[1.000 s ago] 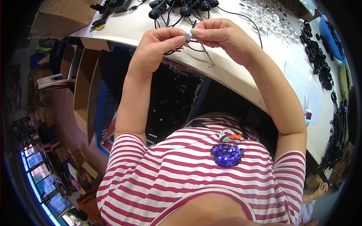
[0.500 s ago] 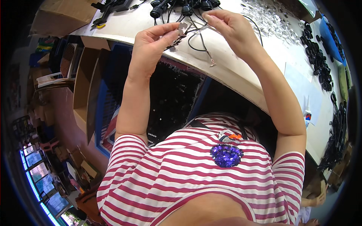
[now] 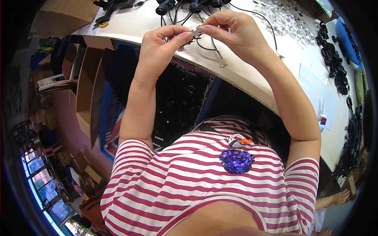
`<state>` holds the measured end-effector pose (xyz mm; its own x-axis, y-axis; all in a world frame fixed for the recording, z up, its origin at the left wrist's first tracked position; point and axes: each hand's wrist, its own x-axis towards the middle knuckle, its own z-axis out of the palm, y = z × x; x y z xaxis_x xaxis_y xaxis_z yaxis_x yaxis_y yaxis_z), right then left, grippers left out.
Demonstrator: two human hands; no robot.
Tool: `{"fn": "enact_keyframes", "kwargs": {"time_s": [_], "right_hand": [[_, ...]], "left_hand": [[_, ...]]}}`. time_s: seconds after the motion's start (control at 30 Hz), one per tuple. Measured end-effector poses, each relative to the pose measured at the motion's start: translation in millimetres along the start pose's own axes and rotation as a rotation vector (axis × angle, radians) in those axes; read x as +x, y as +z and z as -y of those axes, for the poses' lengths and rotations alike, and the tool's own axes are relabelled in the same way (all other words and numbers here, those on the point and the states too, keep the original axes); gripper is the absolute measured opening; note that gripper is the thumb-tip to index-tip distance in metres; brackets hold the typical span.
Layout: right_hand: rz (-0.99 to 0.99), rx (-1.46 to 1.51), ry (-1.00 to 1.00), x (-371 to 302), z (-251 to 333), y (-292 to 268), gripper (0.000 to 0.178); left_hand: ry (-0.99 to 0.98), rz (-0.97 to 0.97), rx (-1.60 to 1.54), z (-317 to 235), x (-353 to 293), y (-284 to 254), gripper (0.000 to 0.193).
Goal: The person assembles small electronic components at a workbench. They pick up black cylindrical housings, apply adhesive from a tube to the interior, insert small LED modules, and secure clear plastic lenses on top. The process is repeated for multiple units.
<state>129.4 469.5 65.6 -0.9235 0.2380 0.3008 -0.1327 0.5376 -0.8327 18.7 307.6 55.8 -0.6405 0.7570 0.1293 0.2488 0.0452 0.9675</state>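
My left hand [image 3: 163, 49] pinches a small flat silver metal piece [image 3: 195, 32] between thumb and fingers, over the table's front edge. Against the same piece, the thumb and forefinger of my right hand [image 3: 236, 33] are pinched together; whether they hold it or a thin wire end is hidden. Several thin black cables [image 3: 206, 48] run behind and below my fingers, one ending in a small silver tip [image 3: 223, 63]. Beyond my hands lie black cylindrical lamp-holder-like parts [image 3: 164, 8] joined to the cables.
Clear round rings [image 3: 281, 19] spread over the white table [image 3: 252, 74]. Black rings [image 3: 330, 59], a blue tray [image 3: 346, 39] and bundled black cables [image 3: 346, 145] lie right. A small glue bottle [image 3: 322, 116] lies on paper. Cardboard boxes [image 3: 65, 17] stand left; a person's hand [image 3: 340, 196] shows lower right.
My right hand has moved left and nearer, bringing its fingertips to the metal piece at my left hand. The other person's hand at lower right has shifted.
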Motion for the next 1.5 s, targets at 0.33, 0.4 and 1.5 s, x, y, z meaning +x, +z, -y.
{"fn": "enact_keyframes", "kwargs": {"time_s": [0.33, 0.4, 1.5], "right_hand": [[0.055, 0.340, 0.209, 2.0, -17.7, 4.0, 0.020], [-0.185, -0.144, -0.124, -2.2, -10.2, 9.8, 0.008], [0.249, 0.690, 0.384, 6.7, -42.7, -15.2, 0.029]], "left_hand": [[-0.057, 0.104, -0.108, 6.3, 7.0, -2.0, 0.014], [-0.026, 0.030, 0.013, 3.4, 4.1, 2.8, 0.015], [0.023, 0.271, -0.412, 11.8, 20.1, -2.7, 0.017]]}}
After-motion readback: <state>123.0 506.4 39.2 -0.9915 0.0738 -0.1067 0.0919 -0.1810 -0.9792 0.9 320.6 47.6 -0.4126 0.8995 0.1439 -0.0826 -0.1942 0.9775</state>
